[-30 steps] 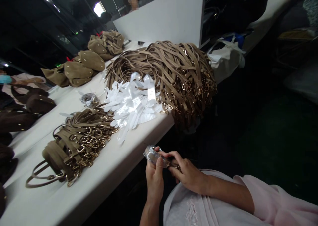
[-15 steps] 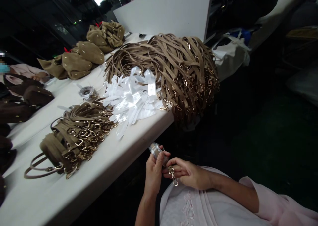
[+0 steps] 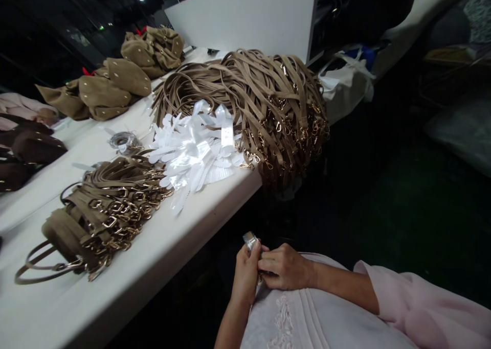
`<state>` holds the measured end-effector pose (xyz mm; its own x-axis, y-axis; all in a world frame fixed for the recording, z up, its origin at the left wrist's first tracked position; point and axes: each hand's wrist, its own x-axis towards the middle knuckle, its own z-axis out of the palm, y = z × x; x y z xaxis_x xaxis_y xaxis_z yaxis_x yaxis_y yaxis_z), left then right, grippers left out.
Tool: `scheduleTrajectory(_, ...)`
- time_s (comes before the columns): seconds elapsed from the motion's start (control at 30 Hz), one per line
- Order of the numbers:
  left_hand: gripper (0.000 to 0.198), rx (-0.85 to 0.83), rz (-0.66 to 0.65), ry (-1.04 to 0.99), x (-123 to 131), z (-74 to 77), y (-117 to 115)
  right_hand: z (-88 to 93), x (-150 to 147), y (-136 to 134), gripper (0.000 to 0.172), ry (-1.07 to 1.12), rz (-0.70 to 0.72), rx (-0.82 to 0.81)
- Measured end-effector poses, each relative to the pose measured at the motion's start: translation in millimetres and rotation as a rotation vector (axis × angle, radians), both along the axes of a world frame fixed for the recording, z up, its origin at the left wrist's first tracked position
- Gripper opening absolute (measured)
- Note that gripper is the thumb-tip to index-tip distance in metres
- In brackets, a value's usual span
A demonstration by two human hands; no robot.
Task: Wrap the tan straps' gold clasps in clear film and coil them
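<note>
In front of my lap, my left hand (image 3: 245, 272) is closed around a brown strap (image 3: 250, 238) folded up and partly covered in clear plastic; its end sticks out above my thumb. My right hand (image 3: 288, 267) presses against it with curled fingers, gripping the strap's lower end. A small gold glint of hardware shows beneath those fingers, but most of the strap is hidden. On the table, clear plastic sleeves (image 3: 197, 152) lie closest to my hands. A big pile of brown straps (image 3: 245, 83) with gold snap hooks rises behind them and hangs over the edge.
Shorter straps with gold buckles (image 3: 115, 206) are bunched on the white table (image 3: 161, 257) at left. Behind them are a small coil (image 3: 125, 142), tan bags (image 3: 103, 91) and dark brown bags (image 3: 34, 144). A white panel (image 3: 249, 17) stands at the back. Another person's sleeve (image 3: 23, 103) shows far left.
My right hand has turned and curled over the strap, so the snap hook that dangled below its fingers is now mostly covered. Both hands sit slightly lower, and the view has shifted right.
</note>
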<state>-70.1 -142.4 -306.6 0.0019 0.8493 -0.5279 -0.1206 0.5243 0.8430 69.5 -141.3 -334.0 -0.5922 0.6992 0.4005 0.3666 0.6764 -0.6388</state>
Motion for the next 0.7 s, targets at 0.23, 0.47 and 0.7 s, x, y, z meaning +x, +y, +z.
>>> scheduleTrajectory(0.23,0.049,-0.047,-0.022,-0.051,-2.4,-6.9,-11.3,-0.3,1.3,-1.5,0.017,0.314,0.016,-0.371)
scheduleTrajectory(0.47,0.052,0.094,-0.273,0.135,-6.5,16.5,-13.7,3.2,8.7,-5.1,0.032,0.615,-0.082,-1.268)
scheduleTrajectory(0.7,0.044,0.114,-0.438,0.065,-15.7,18.1,-25.2,5.8,16.4,-6.5,0.045,0.577,-0.038,-1.496)
